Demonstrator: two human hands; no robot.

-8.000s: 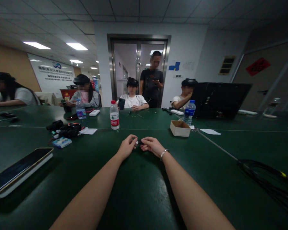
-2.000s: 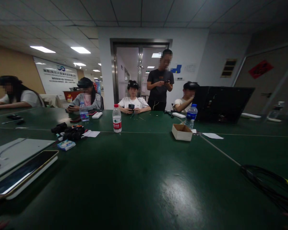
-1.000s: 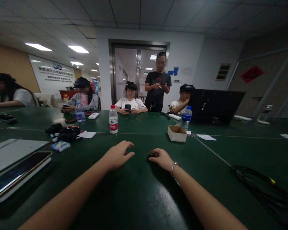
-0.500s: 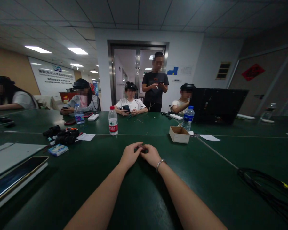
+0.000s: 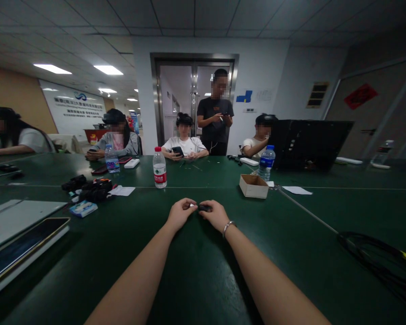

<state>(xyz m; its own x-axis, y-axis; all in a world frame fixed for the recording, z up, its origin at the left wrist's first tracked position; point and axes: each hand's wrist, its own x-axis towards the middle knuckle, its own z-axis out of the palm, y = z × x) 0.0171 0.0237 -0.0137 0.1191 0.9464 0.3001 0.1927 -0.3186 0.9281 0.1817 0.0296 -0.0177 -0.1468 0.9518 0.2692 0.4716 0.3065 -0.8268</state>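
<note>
The counter is dark green and glossy, with a pale seam across it. On its left side lie a flat grey panel, a jumble of black gear, a blue-and-white packet and a white sheet. A red-capped bottle stands upright beyond the seam's near side — an open cardboard box sits farther right, just before a blue-capped bottle — and a black cable lies coiled at the right.
</note>
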